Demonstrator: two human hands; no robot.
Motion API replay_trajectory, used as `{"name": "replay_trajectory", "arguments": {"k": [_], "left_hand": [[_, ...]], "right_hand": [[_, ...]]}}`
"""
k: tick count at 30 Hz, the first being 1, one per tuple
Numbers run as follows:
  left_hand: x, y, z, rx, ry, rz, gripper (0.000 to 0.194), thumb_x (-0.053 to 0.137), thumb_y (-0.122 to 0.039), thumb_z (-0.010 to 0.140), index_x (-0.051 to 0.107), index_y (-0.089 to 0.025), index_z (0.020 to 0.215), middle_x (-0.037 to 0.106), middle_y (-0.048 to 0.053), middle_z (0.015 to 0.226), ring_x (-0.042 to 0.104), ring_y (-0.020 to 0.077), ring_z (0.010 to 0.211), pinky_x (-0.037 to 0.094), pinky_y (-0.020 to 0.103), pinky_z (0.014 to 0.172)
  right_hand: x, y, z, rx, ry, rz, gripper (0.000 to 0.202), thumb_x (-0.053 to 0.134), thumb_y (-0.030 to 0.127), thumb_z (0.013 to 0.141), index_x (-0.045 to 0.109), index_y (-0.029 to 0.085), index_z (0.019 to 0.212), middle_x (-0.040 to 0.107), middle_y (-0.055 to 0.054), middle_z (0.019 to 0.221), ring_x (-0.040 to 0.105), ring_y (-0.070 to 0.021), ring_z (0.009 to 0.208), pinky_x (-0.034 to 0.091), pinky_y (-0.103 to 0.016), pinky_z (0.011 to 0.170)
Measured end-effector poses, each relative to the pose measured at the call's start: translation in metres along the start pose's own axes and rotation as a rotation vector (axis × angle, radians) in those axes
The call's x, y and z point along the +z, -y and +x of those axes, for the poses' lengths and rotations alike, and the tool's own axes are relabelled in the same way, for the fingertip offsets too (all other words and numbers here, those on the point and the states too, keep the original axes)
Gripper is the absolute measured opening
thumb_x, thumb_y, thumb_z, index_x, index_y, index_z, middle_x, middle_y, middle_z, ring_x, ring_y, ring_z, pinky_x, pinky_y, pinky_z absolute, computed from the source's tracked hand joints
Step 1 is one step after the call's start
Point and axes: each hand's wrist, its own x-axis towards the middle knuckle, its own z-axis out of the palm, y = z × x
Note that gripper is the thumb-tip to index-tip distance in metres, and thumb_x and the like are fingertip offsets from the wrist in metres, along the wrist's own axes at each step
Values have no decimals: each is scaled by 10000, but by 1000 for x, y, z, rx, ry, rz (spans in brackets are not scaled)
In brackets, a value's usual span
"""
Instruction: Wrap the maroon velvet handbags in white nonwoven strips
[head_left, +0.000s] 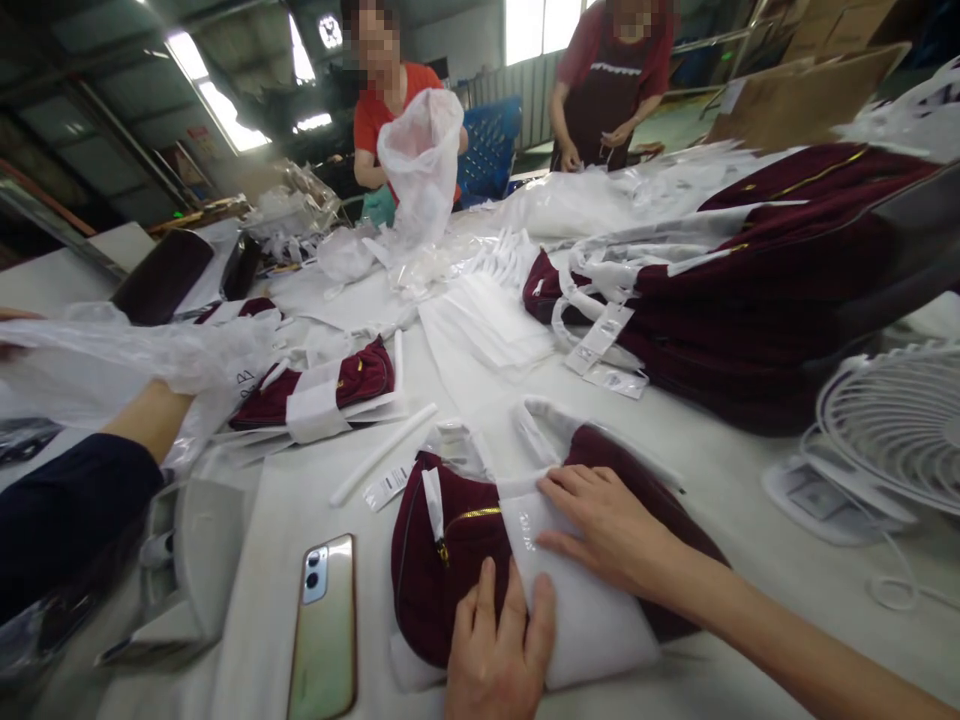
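Note:
A maroon handbag (439, 510) with a gold zipper lies flat in front of me, a white foam wrap (585, 625) across its middle. My left hand (499, 645) rests on the bag's front and the wrap's edge, fingers spread. Stretched out flat, the fingers of my right hand (611, 530) lie on the upper part of the wrap. White wrapping covers the bag's strap (536, 425), which loops out above. A white paper tag (388, 487) lies beside the bag's upper left side.
A phone (324, 630) lies to the left, a white fan (900, 430) stands at right. Maroon bags (757, 300) are heaped behind it; a wrapped bag (367, 375) lies further left. A co-worker's sleeve (75, 510) reaches in with clear plastic (135, 365). Two people stand across the table.

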Motion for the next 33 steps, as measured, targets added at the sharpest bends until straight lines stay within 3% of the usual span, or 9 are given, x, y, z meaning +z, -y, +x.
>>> {"name": "replay_trajectory", "arguments": {"k": [3,10,14,20,22,25,28,31,33], "left_hand": [[3,0,2,-47,-64,-49,325,524,-169,909,656,-232,1199,695,69,1195,584,338,1183,507,424,807],[-1,10,12,25,-35,-36,294,539,-190,909,676,-220,1167,715,47,1164,612,319,1147,514,380,761],[0,8,14,8,-59,-46,288,529,-175,907,681,-221,1147,722,46,1148,628,316,1124,511,379,747],[3,7,14,-7,-77,-46,255,570,-205,896,684,-233,1122,727,41,1134,624,310,1129,509,373,757],[2,8,14,-8,-68,-51,248,578,-218,899,683,-238,1123,723,41,1143,620,311,1136,507,376,767],[-1,9,14,1,-32,-57,261,575,-231,909,675,-243,1150,713,47,1168,607,313,1158,502,382,792],[-4,10,14,3,18,-73,306,522,-207,932,656,-243,1205,696,56,1209,587,314,1188,488,386,819],[-6,10,13,-7,32,-87,347,465,-170,945,643,-237,1236,686,63,1225,578,315,1200,470,390,825],[-7,10,13,-12,22,-97,360,441,-157,950,644,-231,1238,683,73,1226,576,318,1202,460,395,834]], "right_hand": [[8,-2,10,23,80,23,300,721,404,836,659,200,1048,634,-88,1022,581,-254,954,456,-410,821],[21,-12,8,45,18,168,267,753,356,815,665,217,1025,615,-49,979,563,-217,908,429,-362,808],[23,-11,11,58,-9,216,220,803,269,763,631,187,872,608,-37,907,559,-202,860,416,-346,792],[27,-11,11,12,12,274,183,698,295,858,570,187,784,610,-20,797,554,-175,771,400,-303,720],[24,-9,16,90,65,258,157,674,321,872,608,193,809,633,-22,778,579,-179,748,402,-289,685],[9,-1,32,210,243,102,193,679,401,857,683,208,848,670,-43,727,636,-228,721,375,-294,617],[-9,12,53,178,409,1,247,702,432,824,712,193,765,681,-78,698,660,-261,718,328,-289,570],[-19,18,65,131,452,73,207,691,357,823,719,165,752,695,-92,758,649,-232,741,325,-274,575],[-21,15,65,206,486,198,221,661,347,824,722,147,752,670,-71,704,609,-191,688,327,-258,563]]}}
